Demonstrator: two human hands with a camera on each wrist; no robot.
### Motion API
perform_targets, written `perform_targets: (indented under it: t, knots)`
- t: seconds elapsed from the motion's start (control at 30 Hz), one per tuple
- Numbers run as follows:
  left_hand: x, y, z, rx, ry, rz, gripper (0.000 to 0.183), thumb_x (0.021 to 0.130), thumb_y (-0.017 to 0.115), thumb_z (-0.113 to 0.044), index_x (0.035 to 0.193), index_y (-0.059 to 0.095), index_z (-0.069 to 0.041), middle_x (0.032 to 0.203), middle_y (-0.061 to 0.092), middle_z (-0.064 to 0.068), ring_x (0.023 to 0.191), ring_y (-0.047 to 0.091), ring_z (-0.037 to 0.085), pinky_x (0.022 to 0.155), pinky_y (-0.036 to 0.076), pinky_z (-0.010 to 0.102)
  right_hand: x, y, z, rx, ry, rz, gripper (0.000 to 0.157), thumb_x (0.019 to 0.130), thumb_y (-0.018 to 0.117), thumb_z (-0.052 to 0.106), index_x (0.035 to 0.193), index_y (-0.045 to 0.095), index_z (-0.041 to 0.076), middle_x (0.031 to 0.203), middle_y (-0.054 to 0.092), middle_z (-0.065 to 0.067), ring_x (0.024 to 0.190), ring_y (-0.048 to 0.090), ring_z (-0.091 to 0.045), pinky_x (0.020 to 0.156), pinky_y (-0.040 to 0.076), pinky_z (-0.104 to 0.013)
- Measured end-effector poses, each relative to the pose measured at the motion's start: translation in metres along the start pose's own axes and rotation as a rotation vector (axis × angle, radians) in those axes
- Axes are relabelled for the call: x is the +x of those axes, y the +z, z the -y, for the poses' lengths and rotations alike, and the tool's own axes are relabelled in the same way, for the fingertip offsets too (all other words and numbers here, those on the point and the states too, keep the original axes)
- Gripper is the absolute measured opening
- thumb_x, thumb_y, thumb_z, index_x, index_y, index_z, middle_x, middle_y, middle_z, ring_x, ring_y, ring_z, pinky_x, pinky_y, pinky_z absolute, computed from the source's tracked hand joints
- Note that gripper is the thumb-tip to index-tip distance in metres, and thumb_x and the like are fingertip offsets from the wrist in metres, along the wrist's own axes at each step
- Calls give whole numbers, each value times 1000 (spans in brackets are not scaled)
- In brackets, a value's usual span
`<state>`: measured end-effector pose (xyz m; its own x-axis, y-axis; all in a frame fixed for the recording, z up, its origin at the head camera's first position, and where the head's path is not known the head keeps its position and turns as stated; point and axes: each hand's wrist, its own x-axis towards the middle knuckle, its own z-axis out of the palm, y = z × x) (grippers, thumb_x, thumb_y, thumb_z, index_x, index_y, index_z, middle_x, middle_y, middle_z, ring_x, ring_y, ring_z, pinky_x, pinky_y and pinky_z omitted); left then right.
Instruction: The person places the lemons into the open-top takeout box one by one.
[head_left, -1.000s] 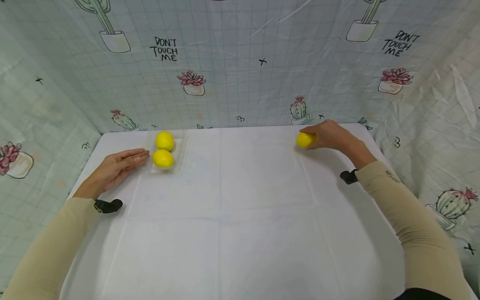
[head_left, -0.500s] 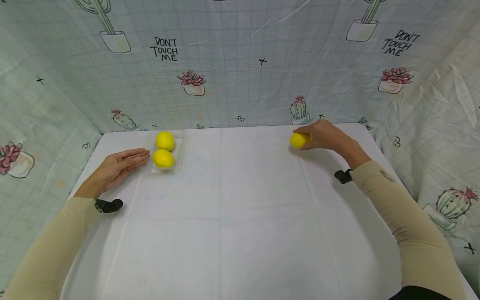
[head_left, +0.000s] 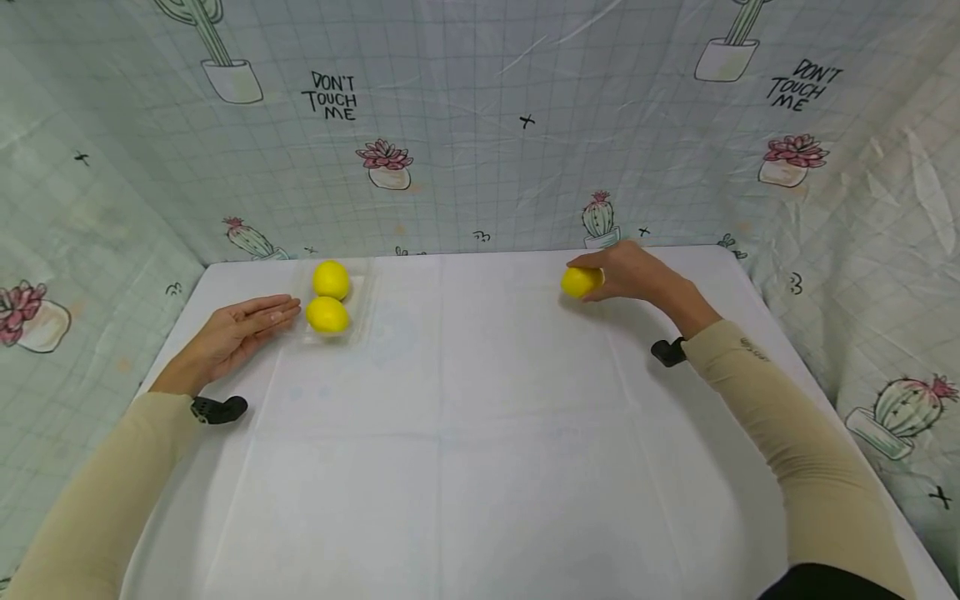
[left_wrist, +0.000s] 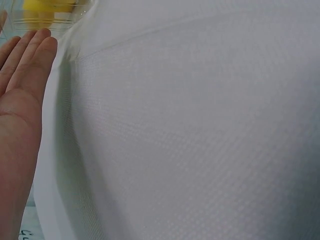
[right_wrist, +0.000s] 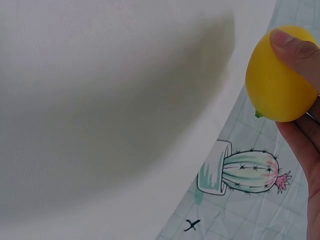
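My right hand point(head_left: 633, 271) holds a yellow lemon point(head_left: 580, 282) between thumb and fingers at the back right of the table. In the right wrist view the lemon point(right_wrist: 275, 75) shows a small green tip, with the thumb across its side. Over at the left, a clear plastic tray point(head_left: 360, 312) carries two more lemons, one behind point(head_left: 331, 280) and one in front point(head_left: 327, 315). Beside the tray's left edge is my left hand point(head_left: 243, 333), its fingers straight and together. The left wrist view has those fingertips near the clear tray point(left_wrist: 55, 20); whether they touch it, I cannot tell.
A white cloth point(head_left: 450, 400) covers the table. Behind it and along both sides hangs a sheet point(head_left: 480, 125) printed with cacti and lettering. The table's back edge runs close behind the tray and the right hand.
My right hand has moved left along the back of the table, carrying the lemon. The left hand and the tray with its two lemons stay in place.
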<state>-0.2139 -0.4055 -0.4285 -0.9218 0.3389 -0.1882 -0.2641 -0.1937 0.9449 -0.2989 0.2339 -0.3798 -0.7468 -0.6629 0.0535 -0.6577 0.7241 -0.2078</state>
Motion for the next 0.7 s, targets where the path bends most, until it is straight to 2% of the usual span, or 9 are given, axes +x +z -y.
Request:
perform_targets:
  t: [0.33, 0.5, 0.7]
  knots:
    - [-1, 0, -1, -14, 0, 10, 49, 108, 44, 0, 156, 33, 3, 148, 55, 9, 133, 57, 15, 110, 44, 30, 7, 2, 11, 47, -10, 2, 57, 81, 88, 23, 133, 69, 8, 123, 72, -14, 93, 67, -28, 91, 59, -47]
    - [-1, 0, -1, -10, 6, 1, 47, 108, 44, 0, 154, 38, 2, 146, 58, 7, 132, 57, 14, 110, 44, 31, 12, 1, 17, 56, -33, -32, 55, 81, 87, 21, 132, 69, 8, 123, 72, -13, 84, 64, -26, 86, 60, -44]
    - [-2, 0, -1, 24, -12, -10, 51, 108, 46, -3, 156, 31, 3, 146, 59, 4, 133, 56, 14, 110, 43, 29, 18, 2, 26, 58, -57, -58, 54, 80, 87, 23, 130, 70, 9, 120, 74, -12, 77, 59, -24, 79, 60, -40]
